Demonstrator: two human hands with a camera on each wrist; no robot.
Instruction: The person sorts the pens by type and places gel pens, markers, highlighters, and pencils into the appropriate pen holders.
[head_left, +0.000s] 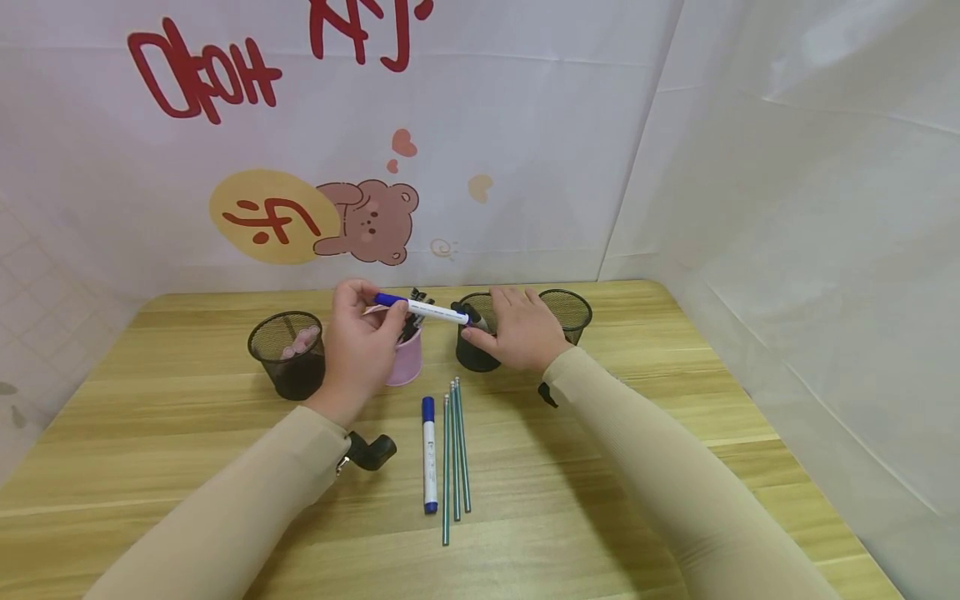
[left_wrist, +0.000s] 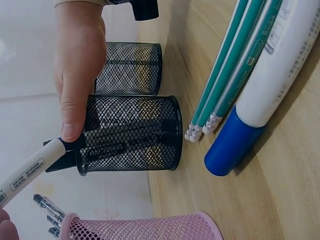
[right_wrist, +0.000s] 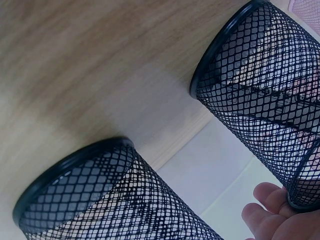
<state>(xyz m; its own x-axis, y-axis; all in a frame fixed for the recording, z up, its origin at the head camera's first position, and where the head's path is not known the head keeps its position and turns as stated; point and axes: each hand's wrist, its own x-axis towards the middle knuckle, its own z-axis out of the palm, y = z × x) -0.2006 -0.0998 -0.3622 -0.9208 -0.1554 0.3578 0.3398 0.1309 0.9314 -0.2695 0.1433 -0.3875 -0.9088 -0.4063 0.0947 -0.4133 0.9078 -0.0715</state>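
Observation:
My left hand (head_left: 358,342) pinches a white marker with blue ends (head_left: 437,311) between thumb and fingers, tilted slightly down to the right. Its right end overlaps the rim of a black mesh pen cup (left_wrist: 131,134), which has dark markers inside. My right hand (head_left: 528,331) holds this cup near the rim, with the thumb on the near side beside the marker's tip. In the right wrist view its fingertips (right_wrist: 270,197) bend at the cup's rim. Behind my left hand stands a pink mesh pen cup (head_left: 407,363) with several black pens (left_wrist: 49,207).
Another blue-capped marker (head_left: 429,454) lies on the wooden table (head_left: 187,467) beside three green pencils (head_left: 455,458). At the left, a black mesh cup (head_left: 296,367) has pink objects inside. A further black mesh cup (head_left: 567,312) stands right of the held one, near the back wall.

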